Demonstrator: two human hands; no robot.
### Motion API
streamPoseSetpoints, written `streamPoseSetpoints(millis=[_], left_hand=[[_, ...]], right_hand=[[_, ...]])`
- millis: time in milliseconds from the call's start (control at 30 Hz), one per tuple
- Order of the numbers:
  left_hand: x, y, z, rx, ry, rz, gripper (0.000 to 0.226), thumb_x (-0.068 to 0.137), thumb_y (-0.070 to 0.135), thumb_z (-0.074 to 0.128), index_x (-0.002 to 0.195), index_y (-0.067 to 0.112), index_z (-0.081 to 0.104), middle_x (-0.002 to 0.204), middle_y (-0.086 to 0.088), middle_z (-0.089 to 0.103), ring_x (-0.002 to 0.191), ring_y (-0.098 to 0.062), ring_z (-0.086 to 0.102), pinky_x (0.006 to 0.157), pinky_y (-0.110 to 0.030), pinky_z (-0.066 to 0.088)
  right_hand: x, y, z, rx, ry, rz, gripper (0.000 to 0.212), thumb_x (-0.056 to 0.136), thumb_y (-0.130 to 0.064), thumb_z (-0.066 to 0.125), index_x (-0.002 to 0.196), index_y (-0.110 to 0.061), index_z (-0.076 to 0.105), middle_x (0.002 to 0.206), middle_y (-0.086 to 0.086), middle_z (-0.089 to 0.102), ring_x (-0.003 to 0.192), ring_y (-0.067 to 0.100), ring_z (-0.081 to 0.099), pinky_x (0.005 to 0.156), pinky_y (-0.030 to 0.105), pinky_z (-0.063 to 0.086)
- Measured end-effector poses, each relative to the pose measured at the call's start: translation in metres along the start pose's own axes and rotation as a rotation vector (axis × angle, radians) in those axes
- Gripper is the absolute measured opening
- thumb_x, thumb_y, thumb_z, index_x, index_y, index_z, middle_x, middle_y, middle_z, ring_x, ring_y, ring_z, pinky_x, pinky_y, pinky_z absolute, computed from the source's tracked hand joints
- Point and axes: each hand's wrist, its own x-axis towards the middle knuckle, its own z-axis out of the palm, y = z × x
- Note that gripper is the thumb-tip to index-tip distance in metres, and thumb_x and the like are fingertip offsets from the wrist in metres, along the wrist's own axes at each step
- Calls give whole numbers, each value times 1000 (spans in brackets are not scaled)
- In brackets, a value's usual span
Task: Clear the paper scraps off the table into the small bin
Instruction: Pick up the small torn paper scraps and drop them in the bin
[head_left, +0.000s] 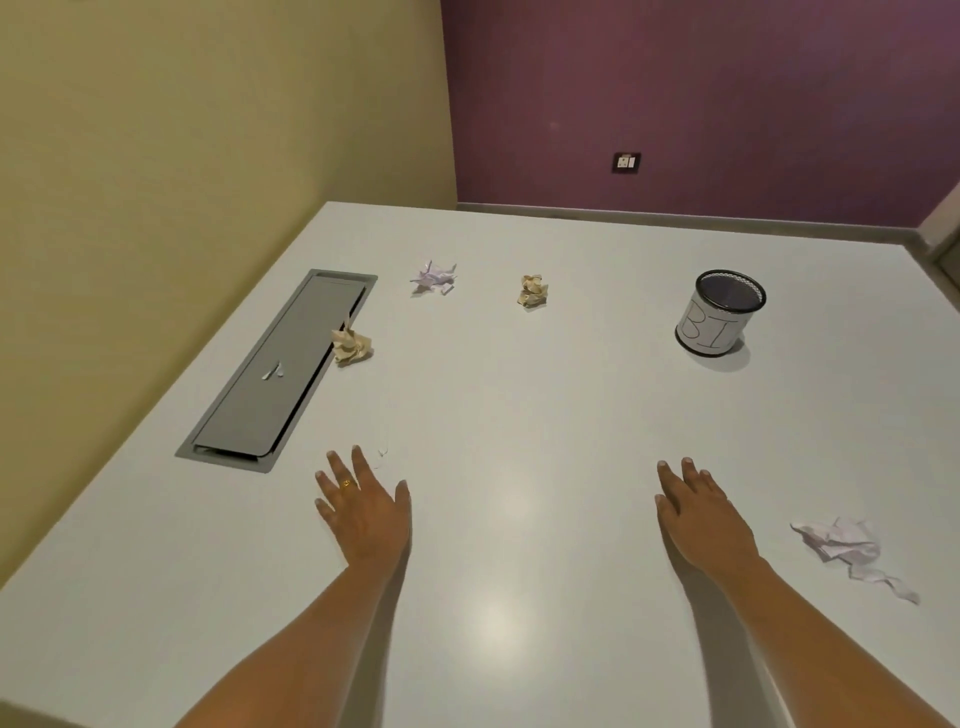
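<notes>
Mesh bin (719, 314) upright; white scrap (844, 545) beside right hand (701, 519).

Even, moderate overhead light; soft glare patches on the table (498, 618) between the forearms. Short soft shadows under the bin (719, 314) and scraps. Wide-angle bending at edges, slight softness throughout, colours muted.

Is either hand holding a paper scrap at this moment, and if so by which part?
Nothing is held. The left hand and right hand are both open over the table, fingers spread and empty.
</notes>
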Motion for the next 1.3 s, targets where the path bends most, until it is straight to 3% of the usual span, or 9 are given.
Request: streamPoseSetpoints(millis=[433, 633, 800, 900, 967, 1033, 1167, 1233, 1300], left_hand=[[34, 25, 10, -11, -187, 126, 54, 97, 13, 37, 145, 8, 14, 155, -18, 7, 142, -38, 6, 115, -48, 13], [35, 15, 9, 147, -145, 263, 52, 92, -7, 33, 141, 6, 26, 152, -10, 23, 143, -23, 18, 105, -32, 36], [30, 16, -2, 212, -127, 312, 23, 86, -10, 40, 100, 4, 53, 105, -10, 57, 105, -25, 56, 81, -30, 46], [33, 16, -4, 201, -83, 411, 41, 74, -17, 46, 53, 14, 29, 54, 3, 25, 60, -24, 48, 48, -28, 32], [33, 15, -7, 135, -47, 468, 46, 63, -10, 42, 50, 22, 11, 50, 8, 11, 46, -14, 25, 43, -21, 10], [38, 11, -4, 143, -130, 442, 15, 55, 3, 24, 51, 18, 20, 51, 4, 17, 48, -11, 16, 45, -25, 11], [43, 11, -13, 164, -152, 412, 14, 54, 3, 26, 49, 15, 31, 52, -1, 31, 49, -13, 26, 47, -24, 20], [46, 15, -17, 182, -91, 354, 33, 69, -8, 37, 46, 15, 30, 49, 2, 30, 47, -12, 30, 45, -22, 25], [53, 22, -20, 82, -71, 221, 34, 76, -16, 48, 54, 10, 49, 57, -3, 49, 56, -16, 48, 52, -24, 41]], right_hand=[[-13, 11, -7, 47, -126, -27, 54, 99, -32, 35, 147, -24, 13, 158, 3, 4, 145, 21, 7, 115, 40, 24], [-16, 9, -11, 49, -138, -26, 54, 99, -33, 35, 147, -26, 11, 158, 0, 1, 145, 18, 5, 114, 40, 24], [-16, 9, -12, 58, -136, -19, 54, 99, -34, 36, 147, -27, 13, 158, -1, 1, 145, 17, 5, 113, 40, 25], [-16, 11, -10, 50, -139, -19, 54, 99, -35, 35, 147, -27, 12, 158, -1, 0, 145, 17, 4, 114, 41, 25], [-15, 11, -8, 53, -134, -17, 54, 99, -35, 34, 147, -28, 12, 158, -1, 0, 145, 17, 4, 114, 41, 25], [-15, 11, -7, 50, -131, -18, 54, 99, -36, 34, 147, -28, 12, 158, -2, 0, 145, 17, 4, 114, 41, 26], [-16, 11, -8, 42, -121, -16, 54, 99, -36, 33, 147, -29, 11, 158, -2, 0, 145, 17, 3, 113, 40, 26], [-17, 11, -7, 46, -117, -22, 54, 99, -36, 32, 147, -29, 10, 158, -2, 0, 146, 17, 3, 113, 40, 25], [-18, 12, -6, 53, -113, -27, 54, 99, -37, 32, 147, -29, 9, 158, -3, 0, 146, 16, 2, 113, 39, 25]])
